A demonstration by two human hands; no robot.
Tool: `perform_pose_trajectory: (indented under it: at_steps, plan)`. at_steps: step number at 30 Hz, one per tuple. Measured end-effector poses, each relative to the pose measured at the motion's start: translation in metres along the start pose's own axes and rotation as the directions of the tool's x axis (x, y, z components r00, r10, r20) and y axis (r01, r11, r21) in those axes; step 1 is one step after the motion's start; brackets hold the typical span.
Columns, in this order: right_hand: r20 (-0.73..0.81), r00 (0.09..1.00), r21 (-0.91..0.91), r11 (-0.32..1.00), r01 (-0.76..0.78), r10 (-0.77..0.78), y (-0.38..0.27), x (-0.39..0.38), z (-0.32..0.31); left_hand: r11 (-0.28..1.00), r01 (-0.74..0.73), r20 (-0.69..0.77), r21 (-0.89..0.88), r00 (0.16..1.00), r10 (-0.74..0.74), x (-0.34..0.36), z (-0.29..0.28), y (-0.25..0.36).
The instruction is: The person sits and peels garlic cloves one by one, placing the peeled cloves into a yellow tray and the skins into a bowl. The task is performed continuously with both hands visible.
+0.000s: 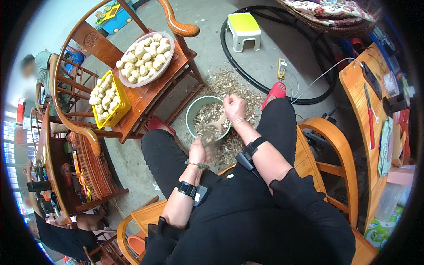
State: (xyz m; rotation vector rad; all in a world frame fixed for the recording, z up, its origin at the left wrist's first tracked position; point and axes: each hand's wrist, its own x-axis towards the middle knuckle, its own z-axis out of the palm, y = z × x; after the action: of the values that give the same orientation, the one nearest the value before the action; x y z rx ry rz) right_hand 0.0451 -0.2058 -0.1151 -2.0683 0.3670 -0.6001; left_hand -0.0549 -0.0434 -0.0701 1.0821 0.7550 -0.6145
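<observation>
Between my knees stands a pale green bucket [191,115] partly filled with light brown shavings [205,115]. My right hand [234,107] is closed above its right rim, and what its fingers hold, if anything, is hidden. A pale, flat-looking piece [216,124] lies over the shavings just below that hand, and I cannot tell whether they touch. At the bucket's near edge my left hand [199,153] has its fingers curled closed. Beside its fingertips is a greyish motion blur, too smeared to name.
On a wooden armchair [145,104] at the left stand a round tub [170,60] and a yellow basket [125,106], both heaped with pale roundish lumps. Shavings litter the floor around the bucket. A stool [244,27] and black hose [225,44] lie beyond. A wooden table [360,101] stands right.
</observation>
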Motion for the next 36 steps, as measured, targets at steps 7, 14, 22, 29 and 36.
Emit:
perform_pose_trajectory:
  at_steps: [7,14,22,29,36]
  plan:
    - [-0.032,0.997,0.047,0.997,-0.062,0.063,-0.006,0.004,-0.01,0.998,-0.055,-0.032,-0.021,0.998,0.054,0.014,-0.01,-0.003]
    - [0.019,1.0,0.035,0.999,0.005,-0.005,-0.001,-0.008,0.002,0.998,-0.052,-0.071,0.031,0.996,0.054,0.009,-0.004,-0.004]
    - [0.013,0.993,0.092,0.989,-0.119,0.118,-0.009,-0.001,-0.01,0.998,-0.035,0.045,-0.055,0.998,0.037,0.015,-0.017,-0.004]
    - [-0.037,0.999,-0.032,0.999,-0.014,0.012,0.005,-0.002,0.003,0.998,-0.015,0.039,-0.065,0.999,0.018,0.012,-0.012,-0.004]
    - [0.02,0.997,0.065,0.995,-0.082,0.08,-0.01,-0.005,-0.011,0.993,-0.004,0.1,-0.117,0.995,0.016,0.017,-0.022,-0.003]
